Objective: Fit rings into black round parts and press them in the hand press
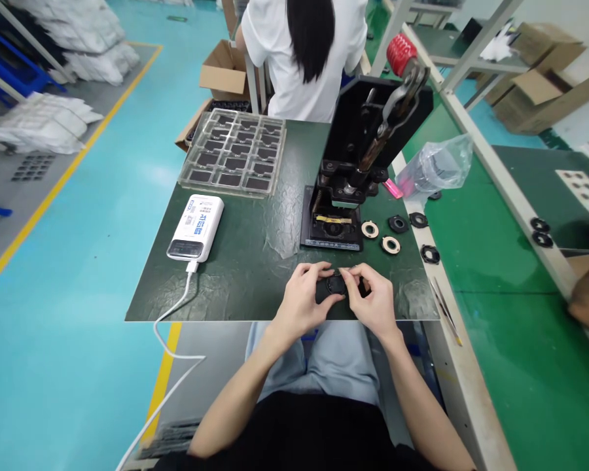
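Near the front edge of the dark green table, my left hand (307, 297) curls its thumb and fingers around a small black round part (335, 283). Its other side is pinched by my right hand (370, 297), so both hands are closed on the same part. Just beyond them stands a black hand press (343, 176) with a red-wrapped lever. Beside its base lie two tan-faced rings (391, 245) and a loose black round part (398, 224). My fingers hide some of the held part.
A clear tray (230, 154) of dark rectangular pieces lies at back left. A white power bank (196, 227) with a cable is nearer. Tweezers (446, 307) and more black rings (429, 254) rest along the right-hand rail. Another person (302, 59) sits beyond the table.
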Tool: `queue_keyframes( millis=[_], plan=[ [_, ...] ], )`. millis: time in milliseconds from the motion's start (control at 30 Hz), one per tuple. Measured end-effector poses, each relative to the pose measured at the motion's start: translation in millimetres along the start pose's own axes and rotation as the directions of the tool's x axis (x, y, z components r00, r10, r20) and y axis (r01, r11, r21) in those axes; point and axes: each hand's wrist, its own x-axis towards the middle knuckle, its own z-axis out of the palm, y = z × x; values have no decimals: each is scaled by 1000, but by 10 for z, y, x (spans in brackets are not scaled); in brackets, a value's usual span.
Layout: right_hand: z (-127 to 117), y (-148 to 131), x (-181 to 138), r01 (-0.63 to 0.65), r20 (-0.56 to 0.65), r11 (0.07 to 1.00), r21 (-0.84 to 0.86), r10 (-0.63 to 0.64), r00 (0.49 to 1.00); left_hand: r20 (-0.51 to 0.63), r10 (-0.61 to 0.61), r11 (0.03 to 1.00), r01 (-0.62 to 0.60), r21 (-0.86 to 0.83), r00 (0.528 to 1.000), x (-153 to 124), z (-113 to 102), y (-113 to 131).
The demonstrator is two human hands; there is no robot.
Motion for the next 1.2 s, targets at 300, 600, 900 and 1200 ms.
queue_keyframes(
  millis=[300, 600, 900, 1200],
  plan=[
    [45, -3, 10, 78, 25, 996, -50, -76, 997, 4, -2, 1000, 2, 14, 1000, 30, 2, -9],
    [-156, 98, 36, -155, -231, 900, 406, 266, 936, -18, 6, 1000, -6, 13, 1000, 29, -8, 21],
    [-292, -89, -72, -194, 33, 917, 349, 194, 980, -54, 35, 999, -35, 9, 998, -7, 12, 3],
    [22, -25, 67, -196, 15, 889, 413, 209, 978, -55, 42, 999, -42, 12, 998, -13, 14, 9]
  ],
)
